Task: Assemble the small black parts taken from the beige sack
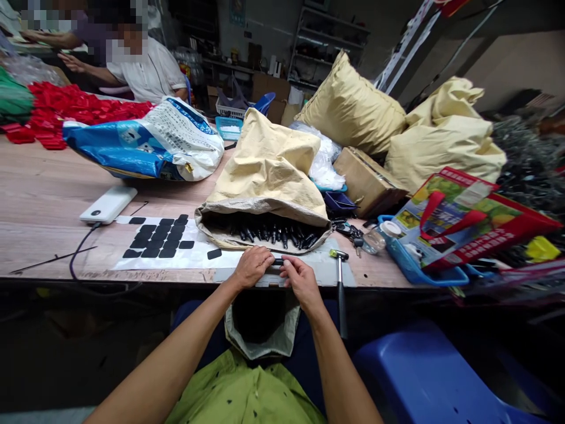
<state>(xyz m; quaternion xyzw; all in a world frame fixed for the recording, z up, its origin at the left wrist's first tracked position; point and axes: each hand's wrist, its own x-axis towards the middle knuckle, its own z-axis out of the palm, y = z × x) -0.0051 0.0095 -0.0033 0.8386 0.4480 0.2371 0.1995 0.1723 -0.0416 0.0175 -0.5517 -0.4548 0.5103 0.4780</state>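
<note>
Between my two hands, at the table's front edge, is a small black rod-shaped piece [278,261]. My left hand [253,266] is closed around its left end, and the fingers of my right hand [301,280] pinch its right end. Just beyond them lies a cream cloth sack [269,165], its mouth facing me, with several slim black pieces [273,231] inside. An open bag [262,347] rests in my lap below my hands, dark within. To the right of my right hand, a small hammer [340,282] lies with its handle over the edge.
Flat black pads [154,238] lie on white paper at the left, beside a white power bank [109,204] with a cable. A blue-and-white sack [150,141] stands behind. At right are a blue basket [445,275] and a blue stool [436,377]. A person [148,68] sits across the table.
</note>
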